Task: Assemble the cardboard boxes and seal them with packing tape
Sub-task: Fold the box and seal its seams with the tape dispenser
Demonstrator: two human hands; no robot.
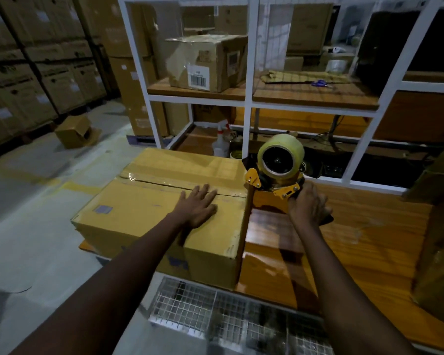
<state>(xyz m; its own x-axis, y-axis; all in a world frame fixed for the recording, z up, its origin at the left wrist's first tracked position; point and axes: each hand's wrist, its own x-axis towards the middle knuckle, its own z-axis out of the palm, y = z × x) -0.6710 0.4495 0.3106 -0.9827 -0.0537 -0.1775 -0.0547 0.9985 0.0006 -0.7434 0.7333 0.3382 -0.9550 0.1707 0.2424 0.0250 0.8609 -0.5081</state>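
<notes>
While the left hand (199,206) lies flat on its lid, fingers straight and spread, grip open and clasping nothing, the cardboard box (139,208) sits closed at the worktop's (356,226) nine o'clock end. Its two top flaps meet in a seam running from ten o'clock to three o'clock, glossy with clear tape. The fingertips touch that seam. A small grey label sits on the lid towards eight o'clock, and blue print marks the near face.

At three o'clock from the box, touching its upper right edge, stands the tape dispenser (280,185), orange-yellow plates below a fat roll of pale yellow tape (292,149). The right hand (308,206) has its grip closed round the dispenser's dark handle.

Under them the worktop is glossy orange-brown wood, with a wire mesh panel (215,311) at six o'clock. At twelve o'clock rises a white shelving frame (249,103) holding a taped carton (208,62) with a barcode label, blue-handled scissors (319,83) at one o'clock, and a spray bottle (222,139) lower down. Stacked cartons (23,73) fill ten o'clock, and a small open box (75,133) lies tipped on the grey concrete floor (23,201).
</notes>
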